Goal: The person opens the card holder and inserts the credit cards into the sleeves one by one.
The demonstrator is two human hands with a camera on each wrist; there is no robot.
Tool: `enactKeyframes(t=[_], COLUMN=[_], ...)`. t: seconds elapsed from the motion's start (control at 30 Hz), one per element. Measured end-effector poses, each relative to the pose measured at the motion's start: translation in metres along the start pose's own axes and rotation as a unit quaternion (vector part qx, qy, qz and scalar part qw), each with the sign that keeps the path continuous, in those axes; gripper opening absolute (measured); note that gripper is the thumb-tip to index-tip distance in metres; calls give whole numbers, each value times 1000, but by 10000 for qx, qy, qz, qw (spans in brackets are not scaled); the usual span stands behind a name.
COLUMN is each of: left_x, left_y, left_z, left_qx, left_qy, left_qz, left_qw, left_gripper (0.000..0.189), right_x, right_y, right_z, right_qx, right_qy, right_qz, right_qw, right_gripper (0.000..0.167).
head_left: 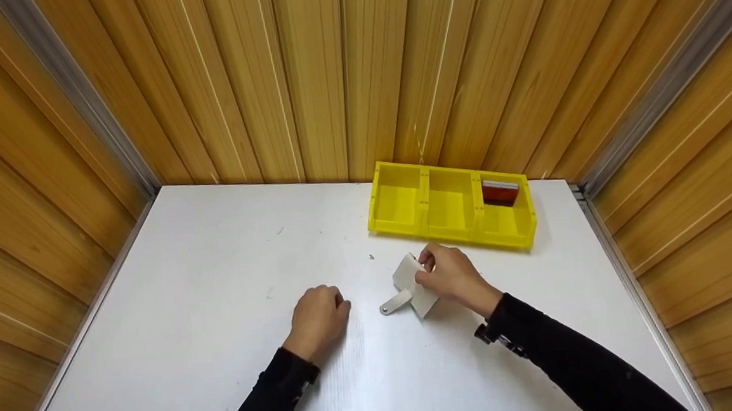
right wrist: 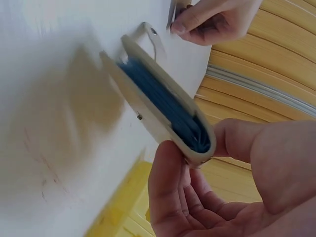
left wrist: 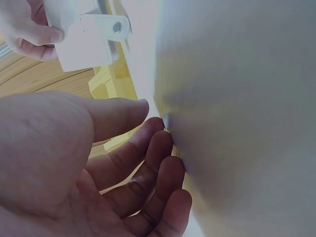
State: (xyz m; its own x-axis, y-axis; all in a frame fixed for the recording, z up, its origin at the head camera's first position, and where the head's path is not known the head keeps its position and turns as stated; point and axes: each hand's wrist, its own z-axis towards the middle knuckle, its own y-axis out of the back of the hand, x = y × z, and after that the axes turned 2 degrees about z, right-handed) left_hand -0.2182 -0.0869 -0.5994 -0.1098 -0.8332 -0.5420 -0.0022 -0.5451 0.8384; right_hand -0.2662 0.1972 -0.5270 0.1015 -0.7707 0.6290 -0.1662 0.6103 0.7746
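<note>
My right hand pinches a white card holder by its spine, thumb on one cover and fingers on the other. It is raised over the white table, and its snap strap hangs unfastened toward the left. Blue inner sleeves show between the covers in the right wrist view. My left hand rests on the table to the left of the holder, apart from it. In the left wrist view its fingers are loosely bent, their tips at the tabletop, with nothing held.
Behind my right hand stands a yellow three-compartment bin. Its right compartment holds a dark red item with a pale top edge. Wood-patterned walls and metal rails enclose the white table at the back and sides.
</note>
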Motion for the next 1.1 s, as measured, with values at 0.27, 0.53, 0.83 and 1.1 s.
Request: enactKeyframes(t=[0.27,0.53,0.83,1.1], left_x=[1,1,-2,-1], left_y=[1,2,1,0], left_z=[0,1,1,-1], left_qx=[2,52,56,-34], left_qy=[-86,-48,-39,-90], left_qz=[3,134,70,103], left_qw=[10000,9999,10000,9999], left_gripper=[22,23,23,25], right_x=[1,8,7,14], right_y=[32,33,-20,-48], right_z=[3,-2,-20,-25], right_qx=[-269,-437,-119,71], right_qy=[-24,318,1173,1779], right_qz=[-89,-552,-896,-740], right_qw=[9996,9970,9890,9812], right_gripper=[25,25,18,21])
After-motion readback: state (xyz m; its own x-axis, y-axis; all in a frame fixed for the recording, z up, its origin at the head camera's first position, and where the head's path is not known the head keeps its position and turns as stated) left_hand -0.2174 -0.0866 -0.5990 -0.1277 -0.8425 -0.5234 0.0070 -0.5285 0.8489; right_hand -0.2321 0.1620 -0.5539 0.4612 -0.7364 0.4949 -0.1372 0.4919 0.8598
